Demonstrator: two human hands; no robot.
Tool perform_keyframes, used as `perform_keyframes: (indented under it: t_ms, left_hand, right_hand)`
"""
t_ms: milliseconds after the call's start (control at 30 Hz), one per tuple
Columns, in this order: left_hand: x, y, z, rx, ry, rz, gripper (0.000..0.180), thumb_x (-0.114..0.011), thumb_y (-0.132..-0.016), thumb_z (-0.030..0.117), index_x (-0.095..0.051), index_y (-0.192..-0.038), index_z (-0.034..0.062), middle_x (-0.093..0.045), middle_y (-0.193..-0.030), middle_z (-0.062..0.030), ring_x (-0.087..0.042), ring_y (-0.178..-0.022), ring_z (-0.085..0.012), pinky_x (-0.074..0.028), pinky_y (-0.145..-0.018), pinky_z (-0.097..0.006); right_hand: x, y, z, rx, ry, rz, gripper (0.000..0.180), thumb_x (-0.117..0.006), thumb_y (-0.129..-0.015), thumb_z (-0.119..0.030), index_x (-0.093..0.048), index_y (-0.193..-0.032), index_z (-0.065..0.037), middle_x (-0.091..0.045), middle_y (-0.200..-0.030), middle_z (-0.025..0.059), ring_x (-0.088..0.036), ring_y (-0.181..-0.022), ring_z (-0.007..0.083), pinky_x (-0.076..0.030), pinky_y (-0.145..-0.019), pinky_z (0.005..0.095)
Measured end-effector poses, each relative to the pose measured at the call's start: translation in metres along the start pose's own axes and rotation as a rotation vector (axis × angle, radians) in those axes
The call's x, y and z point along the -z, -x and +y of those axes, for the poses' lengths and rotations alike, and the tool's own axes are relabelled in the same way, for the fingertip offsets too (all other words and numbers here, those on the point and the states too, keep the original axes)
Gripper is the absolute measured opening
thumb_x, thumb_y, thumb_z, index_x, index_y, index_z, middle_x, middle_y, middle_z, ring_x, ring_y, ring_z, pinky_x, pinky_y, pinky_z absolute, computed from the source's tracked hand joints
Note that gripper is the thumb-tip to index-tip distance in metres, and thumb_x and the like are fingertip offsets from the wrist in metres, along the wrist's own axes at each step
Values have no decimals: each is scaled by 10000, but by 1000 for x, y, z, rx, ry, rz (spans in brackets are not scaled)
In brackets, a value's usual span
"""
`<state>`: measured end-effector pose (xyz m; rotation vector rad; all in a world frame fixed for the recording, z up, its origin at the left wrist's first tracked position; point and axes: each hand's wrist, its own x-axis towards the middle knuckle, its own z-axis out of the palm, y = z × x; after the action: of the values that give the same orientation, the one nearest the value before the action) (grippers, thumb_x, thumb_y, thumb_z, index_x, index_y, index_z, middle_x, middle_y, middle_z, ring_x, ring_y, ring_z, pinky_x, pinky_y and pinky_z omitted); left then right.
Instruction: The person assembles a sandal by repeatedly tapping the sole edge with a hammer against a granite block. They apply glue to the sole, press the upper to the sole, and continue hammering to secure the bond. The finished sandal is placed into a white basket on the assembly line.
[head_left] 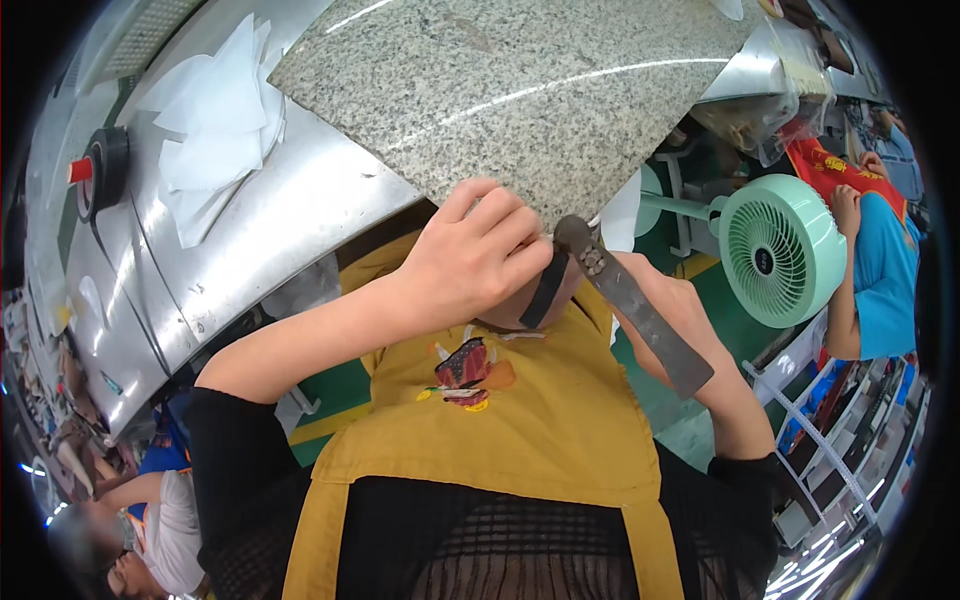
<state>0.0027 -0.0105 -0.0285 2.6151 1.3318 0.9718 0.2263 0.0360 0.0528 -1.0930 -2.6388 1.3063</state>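
Observation:
In front of my apron point(490, 420), at the near corner of the stone slab, is a brown rounded piece point(507, 309) with a black strip point(545, 290) across it. My left hand point(478, 245) is closed, its curled fingers gripping the top edge of this piece. My right hand point(670, 305) is closed behind a dark metal hand tool point(640, 320) with a rounded, studded head and a long flat handle. The tool's head meets the piece's upper edge beside my left fingertips. Most of my right fingers are hidden by the tool.
A speckled stone slab point(480, 90) lies on the metal table point(310, 200). White sheets point(220, 110) and a black roll point(105, 175) are at left. A green fan point(780, 250) stands at right, near a person in blue point(885, 290). Another person point(175, 520) is at lower left.

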Motion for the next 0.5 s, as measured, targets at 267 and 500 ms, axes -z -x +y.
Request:
perform_keyframes:
  t_ms: [267,500]
  left_hand:
    - [2,2,1,64,3,-64,261,-618,-634,108,-614,-895,112,-519,-824,4,-502,-845,-197,-394,-833,-384]
    - [6,7,-8,41,121,-45,296,-631,-606,107,-613,-901,97,-519,-841,-8,-499,-847,-207,-399,-803,-385]
  right_hand:
    - [-1,-1,-6,-18,43,27,417,-578,-775,-38,-479,-1180,-34,-605,-975,148,-625,-846,334,-505,-642,366]
    - [-6,0,2,27,31,79,430,-593,-773,-62,-474,-1185,-23,-617,-925,142,-636,-792,329,-509,-623,378]
